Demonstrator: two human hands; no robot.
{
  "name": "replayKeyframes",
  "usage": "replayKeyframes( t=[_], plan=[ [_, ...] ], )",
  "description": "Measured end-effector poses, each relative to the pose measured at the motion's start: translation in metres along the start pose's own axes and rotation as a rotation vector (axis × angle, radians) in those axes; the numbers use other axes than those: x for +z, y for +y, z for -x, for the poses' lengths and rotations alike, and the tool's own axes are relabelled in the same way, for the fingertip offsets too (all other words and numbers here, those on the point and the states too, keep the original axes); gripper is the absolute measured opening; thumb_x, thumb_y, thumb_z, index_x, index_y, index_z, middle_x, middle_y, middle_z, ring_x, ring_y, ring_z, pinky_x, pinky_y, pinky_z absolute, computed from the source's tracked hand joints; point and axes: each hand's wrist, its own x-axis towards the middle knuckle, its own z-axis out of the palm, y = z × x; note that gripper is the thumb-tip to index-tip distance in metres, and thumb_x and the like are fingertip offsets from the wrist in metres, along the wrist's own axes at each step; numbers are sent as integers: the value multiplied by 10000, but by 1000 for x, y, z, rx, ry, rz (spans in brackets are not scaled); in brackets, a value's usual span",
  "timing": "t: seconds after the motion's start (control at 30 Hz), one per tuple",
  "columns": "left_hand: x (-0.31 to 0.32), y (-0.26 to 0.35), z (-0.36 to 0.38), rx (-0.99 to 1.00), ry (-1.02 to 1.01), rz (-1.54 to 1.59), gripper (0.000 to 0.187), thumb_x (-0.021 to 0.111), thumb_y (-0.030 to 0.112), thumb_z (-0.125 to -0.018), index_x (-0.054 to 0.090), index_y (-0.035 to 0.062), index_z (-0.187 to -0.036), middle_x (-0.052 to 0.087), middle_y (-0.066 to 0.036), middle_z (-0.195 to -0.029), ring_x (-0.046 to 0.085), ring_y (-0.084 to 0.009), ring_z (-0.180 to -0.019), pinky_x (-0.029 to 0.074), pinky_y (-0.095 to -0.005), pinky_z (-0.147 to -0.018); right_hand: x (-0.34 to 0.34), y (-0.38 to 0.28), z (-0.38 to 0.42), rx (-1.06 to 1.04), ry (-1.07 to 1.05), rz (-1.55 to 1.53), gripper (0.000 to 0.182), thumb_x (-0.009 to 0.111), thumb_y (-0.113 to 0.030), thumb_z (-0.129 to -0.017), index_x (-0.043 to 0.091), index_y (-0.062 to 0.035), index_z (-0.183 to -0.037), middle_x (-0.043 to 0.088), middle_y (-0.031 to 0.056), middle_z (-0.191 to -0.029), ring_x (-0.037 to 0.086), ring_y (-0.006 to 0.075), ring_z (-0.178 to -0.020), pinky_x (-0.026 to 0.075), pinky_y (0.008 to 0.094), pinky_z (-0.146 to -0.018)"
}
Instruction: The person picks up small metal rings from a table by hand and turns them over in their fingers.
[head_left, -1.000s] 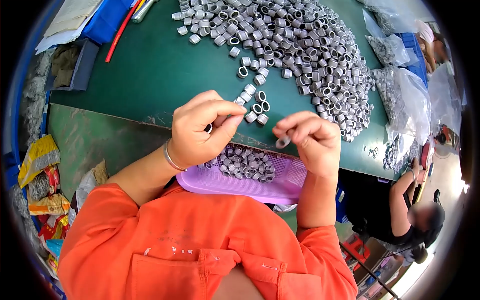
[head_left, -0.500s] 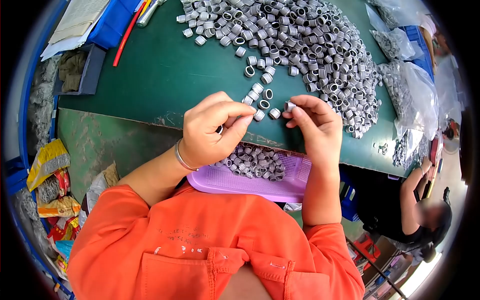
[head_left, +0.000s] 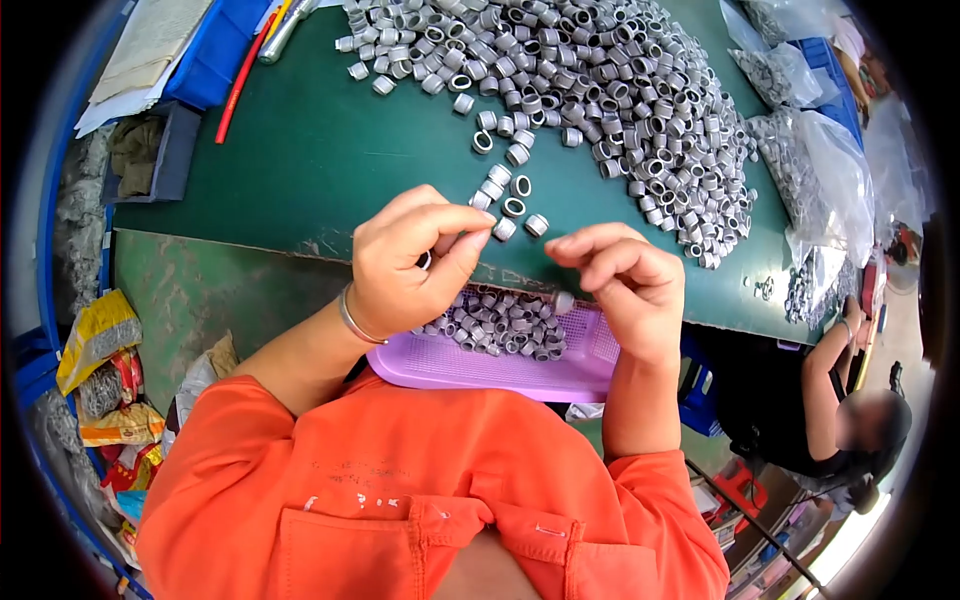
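My left hand (head_left: 415, 250) is closed, thumb and forefinger pinched together beside a few loose grey metal rings (head_left: 505, 230) at the table's near edge. Part of another metal ring (head_left: 424, 261) shows within its curled fingers. To the right, my right hand (head_left: 630, 280) has its fingers apart and holds nothing. Just below its fingertips a blurred metal ring (head_left: 563, 302) is in the air over the purple plastic basket (head_left: 440, 372). Many similar rings (head_left: 510, 325) lie in the basket, which sits at my lap under the table edge.
A big heap of metal rings (head_left: 640, 110) covers the far right of the green table (head_left: 300, 150). Clear bags of parts (head_left: 815, 170) stand at its right end, near a seated person (head_left: 780, 400). A red pen (head_left: 240, 95) and a grey bin (head_left: 170, 155) are at left.
My right hand has let go of the metal ring it pinched, and the ring has dropped toward the basket. That hand moved slightly nearer to me; my left hand stays pinched.
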Motion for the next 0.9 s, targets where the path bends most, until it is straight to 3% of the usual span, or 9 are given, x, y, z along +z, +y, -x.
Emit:
replayKeyframes(
  t=[0.03, 0.13, 0.2, 0.37, 0.4, 0.47, 0.7, 0.83, 0.9],
  plan=[
    [0, -1, 0, 4, 0, 1, 168, 663, -97, -710, 659, -9, -853, 526, -39, -643, 454, -96, -517, 350, -220, -472, 7, 0, -3, -59, 90, 198, 234, 441, 187, -724, 611, 31, -758, 630, 142, -944, 619, 194, -887, 499, 289, -768],
    [1, -2, 1, 6, 3, 5, 168, 663, -96, -713, 659, -9, -857, 529, -39, -648, 455, -94, -518, 350, -218, -470, 29, -1, -17, -23, 240, 763, 148, 652, 40, -734, 626, 6, -876, 584, 102, -895, 578, 190, -766, 471, 287, -659],
    [1, -1, 1, 2, 5, 15, 168, 663, -95, -714, 659, -9, -859, 530, -39, -650, 456, -93, -518, 350, -218, -470, 23, 17, -20, -189, 134, 985, 218, 700, -3, -721, 626, 1, -926, 557, 115, -886, 567, 223, -745, 474, 299, -628],
    [1, -1, 0, 23, 14, -5, 142, 669, -74, -728, 660, 0, -849, 509, -29, -627, 442, -76, -487, 350, -216, -437, 18, 8, -10, 52, 150, 219, 229, 641, 135, -740, 617, 33, -943, 556, 64, -974, 588, 117, -786, 506, 246, -699],
    [2, -1, 0, 22, 14, 0, 142, 669, -74, -728, 660, 0, -849, 509, -29, -627, 442, -76, -487, 350, -216, -437, 18, 8, -8, 54, 153, 223, 229, 641, 135, -740, 617, 33, -943, 556, 64, -974, 588, 117, -786, 506, 246, -699],
    [2, -1, 0, 32, 18, -18, 142, 671, -74, -727, 660, -1, -849, 510, -29, -630, 440, -76, -487, 347, -216, -437, 17, 8, -5, 85, 102, -186, 223, 619, 149, -756, 603, 45, -952, 549, 78, -1013, 617, 160, -861, 522, 258, -748],
    [2, -2, 0, 43, 15, -8, 145, 669, -78, -727, 660, -2, -850, 512, -29, -632, 438, -75, -489, 344, -216, -437, 21, 10, -3, 137, 190, -357, 506, 604, 199, -731, 466, 34, -1188, 577, 115, -1018, 614, 159, -860, 518, 251, -777],
    [2, -1, 0, 33, 22, -13, 149, 669, -79, -723, 660, 1, -849, 505, -26, -622, 437, -77, -491, 343, -219, -438, 20, 7, 0, 105, 189, -322, 409, 588, 191, -744, 523, 48, -1121, 586, 117, -983, 606, 161, -863, 513, 255, -769],
    [2, -2, 0, 40, 29, -16, 150, 669, -78, -722, 660, 1, -848, 502, -25, -618, 436, -79, -492, 342, -222, -438, 11, 9, -2, -96, -135, -45, 304, 580, 158, -757, 587, 29, -1032, 595, 115, -942, 604, 175, -857, 498, 259, -727]
  ],
)
